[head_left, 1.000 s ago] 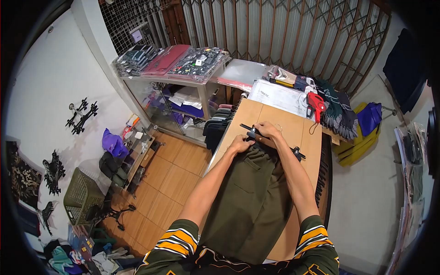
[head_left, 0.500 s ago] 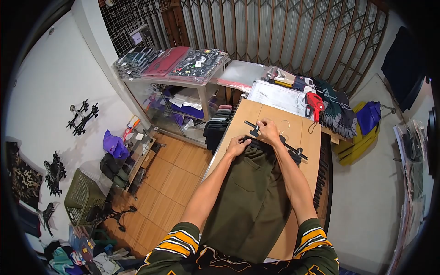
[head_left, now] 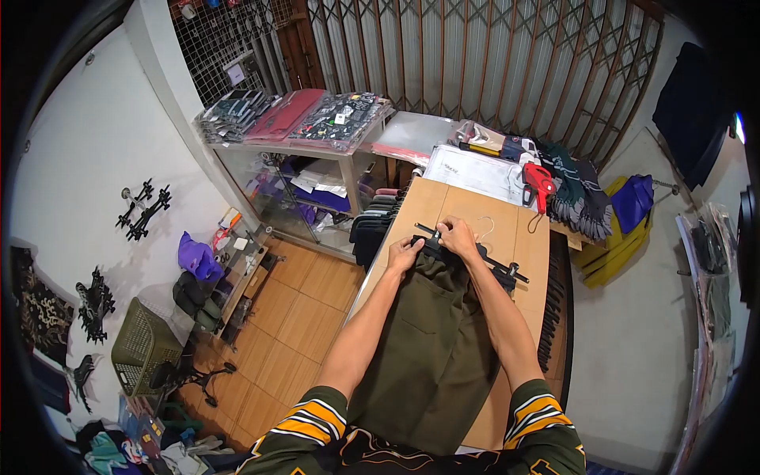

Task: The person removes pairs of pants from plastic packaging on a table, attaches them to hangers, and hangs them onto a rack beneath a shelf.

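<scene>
One wooden table (head_left: 443, 198) stands at centre, with one glass cabinet (head_left: 273, 148) beyond its far left side. One olive garment (head_left: 431, 332) lies over the table's near part, waistband toward the far end. One black hanger (head_left: 500, 265) crosses the table at that waistband, with two clips, one toward each end. Of two hands, the left hand (head_left: 405, 255) pinches the waistband's left corner; the right hand (head_left: 459, 236) grips the hanger at its left clip. One red handheld tool (head_left: 540, 184) lies on the far right, on white sheets (head_left: 475, 172). Compared with the previous frame, the left clip is lower and closer to the waistband corner; whether it has closed on the cloth cannot be told.
</scene>
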Tool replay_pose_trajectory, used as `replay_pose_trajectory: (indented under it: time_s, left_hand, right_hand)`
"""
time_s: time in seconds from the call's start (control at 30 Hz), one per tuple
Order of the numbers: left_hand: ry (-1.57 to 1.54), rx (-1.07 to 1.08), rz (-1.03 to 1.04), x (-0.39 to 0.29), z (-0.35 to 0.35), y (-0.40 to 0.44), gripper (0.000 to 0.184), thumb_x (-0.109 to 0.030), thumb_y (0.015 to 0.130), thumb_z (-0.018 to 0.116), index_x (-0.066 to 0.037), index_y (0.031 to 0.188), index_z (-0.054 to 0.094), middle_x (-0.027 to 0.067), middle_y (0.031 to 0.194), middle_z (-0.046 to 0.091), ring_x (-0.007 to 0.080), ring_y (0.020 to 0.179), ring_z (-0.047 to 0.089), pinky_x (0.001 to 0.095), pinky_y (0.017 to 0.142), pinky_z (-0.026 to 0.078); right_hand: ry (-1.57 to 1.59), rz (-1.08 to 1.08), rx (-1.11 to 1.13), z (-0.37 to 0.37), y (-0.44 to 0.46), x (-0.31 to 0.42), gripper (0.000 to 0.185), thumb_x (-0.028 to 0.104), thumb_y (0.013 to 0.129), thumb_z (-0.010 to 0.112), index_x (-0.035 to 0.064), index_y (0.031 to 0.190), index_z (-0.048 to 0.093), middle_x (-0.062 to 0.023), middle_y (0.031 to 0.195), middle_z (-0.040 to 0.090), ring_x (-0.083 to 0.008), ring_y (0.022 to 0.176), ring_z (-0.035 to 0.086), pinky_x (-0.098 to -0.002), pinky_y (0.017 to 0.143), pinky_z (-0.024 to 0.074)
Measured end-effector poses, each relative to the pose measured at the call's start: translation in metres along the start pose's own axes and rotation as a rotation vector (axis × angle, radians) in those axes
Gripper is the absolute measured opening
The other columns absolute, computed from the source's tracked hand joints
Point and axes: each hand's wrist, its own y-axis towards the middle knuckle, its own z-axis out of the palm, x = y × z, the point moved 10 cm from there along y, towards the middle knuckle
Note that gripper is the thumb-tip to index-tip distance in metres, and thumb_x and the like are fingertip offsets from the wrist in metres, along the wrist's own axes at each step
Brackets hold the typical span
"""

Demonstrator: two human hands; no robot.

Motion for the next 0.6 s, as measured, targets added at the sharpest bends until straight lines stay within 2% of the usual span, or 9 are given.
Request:
replay_pose_trajectory:
  time_s: [0.2, 0.3, 0.4, 0.5, 0.53, 0.6]
  left_hand:
    - [-0.014, -0.089, 0.008, 0.002, -0.003, 0.001, 0.030, -0.009, 0.090, 0.076, 0.006, 0.114, 0.066, 0.0113, 0.101, 0.073, 0.0138, 0.084, 0.068, 0.0255, 0.074, 0.054]
    - [0.024, -0.073, 0.051, 0.000, -0.003, 0.001, 0.030, -0.010, 0.090, 0.076, 0.005, 0.114, 0.067, 0.0103, 0.100, 0.073, 0.0133, 0.084, 0.068, 0.0250, 0.075, 0.053]
    - [0.033, 0.014, 0.078, -0.001, -0.003, 0.005, 0.031, -0.011, 0.090, 0.076, 0.005, 0.115, 0.066, 0.0096, 0.101, 0.073, 0.0123, 0.085, 0.067, 0.0240, 0.075, 0.053]
    - [0.139, 0.028, 0.111, -0.007, -0.005, 0.002, 0.032, -0.014, 0.091, 0.076, 0.004, 0.116, 0.066, 0.0081, 0.101, 0.073, 0.0113, 0.086, 0.066, 0.0234, 0.076, 0.052]
    - [0.120, 0.058, 0.086, -0.009, -0.002, -0.004, 0.033, -0.016, 0.091, 0.076, 0.003, 0.116, 0.066, 0.0063, 0.099, 0.072, 0.0106, 0.088, 0.065, 0.0236, 0.078, 0.051]
    - [0.141, 0.040, 0.113, -0.013, -0.003, -0.005, 0.032, -0.017, 0.091, 0.076, 0.003, 0.115, 0.066, 0.0054, 0.099, 0.072, 0.0102, 0.088, 0.064, 0.0240, 0.078, 0.050]
  right_hand:
    - [-0.120, -0.044, -0.039, 0.001, -0.018, 0.014, 0.026, 0.034, 0.090, 0.064, 0.0134, 0.103, 0.074, -0.0165, 0.099, 0.074, -0.0379, 0.100, 0.068, -0.0562, 0.094, 0.0393]
    - [-0.171, -0.077, -0.083, 0.002, -0.023, 0.017, 0.027, 0.034, 0.092, 0.064, 0.0108, 0.103, 0.074, -0.0136, 0.094, 0.075, -0.0344, 0.097, 0.069, -0.0534, 0.095, 0.0391]
    - [-0.184, -0.184, -0.060, -0.002, -0.034, 0.021, 0.029, 0.030, 0.092, 0.065, 0.0078, 0.110, 0.071, -0.0147, 0.105, 0.073, -0.0342, 0.104, 0.067, -0.0531, 0.098, 0.0377]
    - [-0.107, -0.407, -0.439, -0.048, -0.085, 0.038, 0.037, 0.022, 0.090, 0.066, 0.0057, 0.123, 0.063, -0.0183, 0.119, 0.067, -0.0373, 0.114, 0.061, -0.0541, 0.099, 0.0380]
    - [-0.087, -0.418, -0.488, -0.066, -0.100, 0.035, 0.045, 0.020, 0.088, 0.068, 0.0035, 0.129, 0.058, -0.0200, 0.129, 0.060, -0.0379, 0.121, 0.055, -0.0541, 0.102, 0.0376]
    - [-0.122, -0.334, -0.751, -0.102, -0.131, 0.004, 0.051, 0.020, 0.087, 0.069, 0.0003, 0.132, 0.053, -0.0226, 0.126, 0.061, -0.0399, 0.122, 0.054, -0.0529, 0.105, 0.0369]
